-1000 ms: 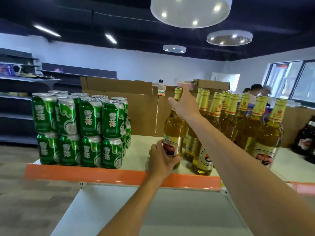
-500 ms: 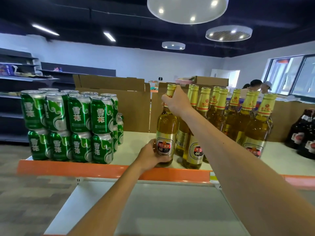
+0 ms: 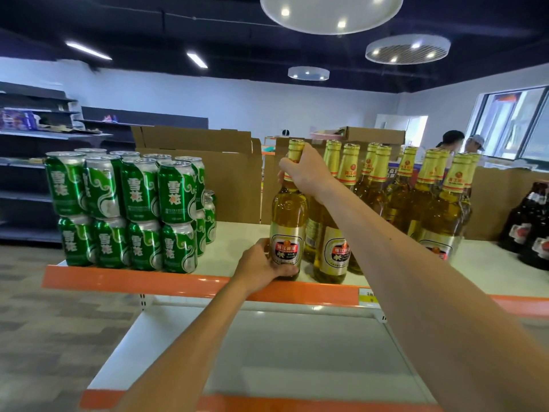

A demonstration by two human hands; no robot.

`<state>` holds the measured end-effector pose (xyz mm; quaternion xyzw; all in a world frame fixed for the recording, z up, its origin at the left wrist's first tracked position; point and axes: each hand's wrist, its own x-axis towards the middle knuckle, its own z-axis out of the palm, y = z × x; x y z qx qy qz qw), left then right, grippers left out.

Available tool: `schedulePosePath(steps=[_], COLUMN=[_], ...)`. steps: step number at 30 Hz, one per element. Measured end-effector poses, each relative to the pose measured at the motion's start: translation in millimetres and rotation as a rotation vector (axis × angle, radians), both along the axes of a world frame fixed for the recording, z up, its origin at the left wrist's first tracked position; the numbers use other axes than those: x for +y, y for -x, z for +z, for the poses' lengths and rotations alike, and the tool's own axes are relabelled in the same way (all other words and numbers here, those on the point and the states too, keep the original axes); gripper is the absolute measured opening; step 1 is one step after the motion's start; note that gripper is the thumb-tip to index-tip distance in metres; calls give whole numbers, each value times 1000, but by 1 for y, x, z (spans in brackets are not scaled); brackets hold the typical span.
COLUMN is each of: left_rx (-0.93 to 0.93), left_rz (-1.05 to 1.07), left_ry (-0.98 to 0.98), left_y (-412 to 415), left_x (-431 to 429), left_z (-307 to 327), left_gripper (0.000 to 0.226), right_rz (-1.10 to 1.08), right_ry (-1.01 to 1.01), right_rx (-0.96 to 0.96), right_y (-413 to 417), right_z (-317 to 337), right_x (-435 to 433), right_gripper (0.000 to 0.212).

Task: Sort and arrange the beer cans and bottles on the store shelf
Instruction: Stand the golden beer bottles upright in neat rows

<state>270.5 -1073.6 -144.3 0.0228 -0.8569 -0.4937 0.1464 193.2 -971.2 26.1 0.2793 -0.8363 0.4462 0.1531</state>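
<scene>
Two sets of fingers (image 3: 284, 169) curl round one gold-labelled bottle (image 3: 289, 215): right hand (image 3: 307, 173) on the foil neck, left hand (image 3: 261, 267) at its base. It stands at the near edge of the shelf (image 3: 178, 282), left of the other bottles (image 3: 377, 188). Glass, likely heavy, slick and breakable; a neck-plus-base hold suits it.

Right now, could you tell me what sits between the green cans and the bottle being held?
Nothing: in the head view, bare shelf separates the green cans from the held bottle.
</scene>
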Motion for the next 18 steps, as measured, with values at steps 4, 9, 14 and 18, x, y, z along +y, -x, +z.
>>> schedulePosePath(steps=[4, 9, 14, 18], left_rx=[-5, 0, 15, 12], left_rz=[1, 2, 2, -8], left_ry=[-12, -17, -23, -22], left_y=[1, 2, 1, 1], left_x=[-1, 0, -1, -1], left_z=[-2, -4, -4, -5], left_gripper=[89, 89, 90, 88], right_rz=[0, 30, -44, -163], right_ry=[-10, 3, -126, 24], right_rx=[-6, -42, 52, 394], right_y=[-3, -10, -26, -41], right_z=[2, 4, 11, 26], right_x=[0, 3, 19, 52], right_gripper=[22, 16, 31, 36])
